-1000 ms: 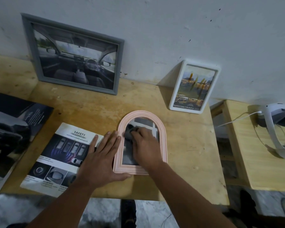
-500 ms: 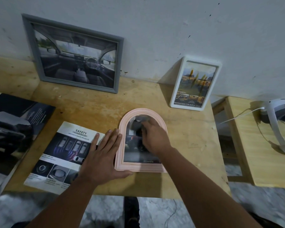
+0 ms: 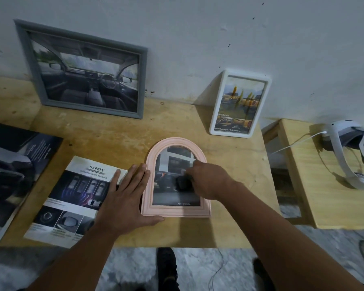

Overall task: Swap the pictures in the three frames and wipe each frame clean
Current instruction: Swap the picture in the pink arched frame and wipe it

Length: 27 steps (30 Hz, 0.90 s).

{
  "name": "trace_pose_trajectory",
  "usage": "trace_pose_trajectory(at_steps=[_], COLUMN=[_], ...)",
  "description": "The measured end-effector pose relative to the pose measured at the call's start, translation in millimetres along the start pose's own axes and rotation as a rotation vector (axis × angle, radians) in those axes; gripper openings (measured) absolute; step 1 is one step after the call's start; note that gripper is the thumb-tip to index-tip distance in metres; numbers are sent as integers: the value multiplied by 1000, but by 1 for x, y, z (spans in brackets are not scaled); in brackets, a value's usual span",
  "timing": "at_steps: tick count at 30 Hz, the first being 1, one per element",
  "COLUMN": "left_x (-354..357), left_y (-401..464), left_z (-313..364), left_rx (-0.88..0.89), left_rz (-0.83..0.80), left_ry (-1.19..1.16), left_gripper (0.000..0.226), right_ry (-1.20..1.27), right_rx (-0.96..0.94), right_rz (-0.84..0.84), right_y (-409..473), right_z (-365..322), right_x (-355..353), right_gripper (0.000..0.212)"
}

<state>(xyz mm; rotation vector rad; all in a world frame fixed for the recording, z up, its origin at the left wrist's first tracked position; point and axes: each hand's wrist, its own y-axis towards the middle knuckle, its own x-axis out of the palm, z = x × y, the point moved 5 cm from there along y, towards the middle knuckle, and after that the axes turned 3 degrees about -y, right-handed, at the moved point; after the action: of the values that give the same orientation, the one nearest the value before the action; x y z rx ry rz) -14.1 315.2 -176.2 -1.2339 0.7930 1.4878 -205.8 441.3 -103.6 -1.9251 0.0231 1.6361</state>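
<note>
Pink frame [image 3: 175, 211] lies flat on the table [image 3: 229, 164]; left hand [image 3: 124, 198], fingers straight together, steadies it, right hand [image 3: 210, 179] pinches a dark cloth [image 3: 183, 182] on its glass.

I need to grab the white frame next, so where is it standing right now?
In the head view the white frame stands at the table's back right, leaning on the wall, right of the grey frame and behind the pink arched frame.

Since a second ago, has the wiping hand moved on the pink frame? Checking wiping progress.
Yes. The right hand with the dark cloth went from the pink frame arch toward its middle.
</note>
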Motion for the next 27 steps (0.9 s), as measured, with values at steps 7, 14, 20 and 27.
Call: trace_pose_trajectory(at_steps=[7, 14, 20, 27], left_x=[0, 0, 0, 0], left_y=[-1, 0, 1, -1], left_z=[-1, -1, -1, -1], left_rx=[4, 16, 19, 20], left_rz=[9, 20, 33, 34], left_ry=[-10, -28, -41, -30], left_gripper=[136, 135, 134, 135], right_ry=[30, 192, 499, 296], right_rx=[-10, 22, -11, 203], right_rz=[-65, 147, 76, 429], right_y=[-35, -26, -11, 46], right_z=[-19, -70, -50, 13], right_x=[39, 46, 28, 1], right_gripper=[29, 28, 16, 31])
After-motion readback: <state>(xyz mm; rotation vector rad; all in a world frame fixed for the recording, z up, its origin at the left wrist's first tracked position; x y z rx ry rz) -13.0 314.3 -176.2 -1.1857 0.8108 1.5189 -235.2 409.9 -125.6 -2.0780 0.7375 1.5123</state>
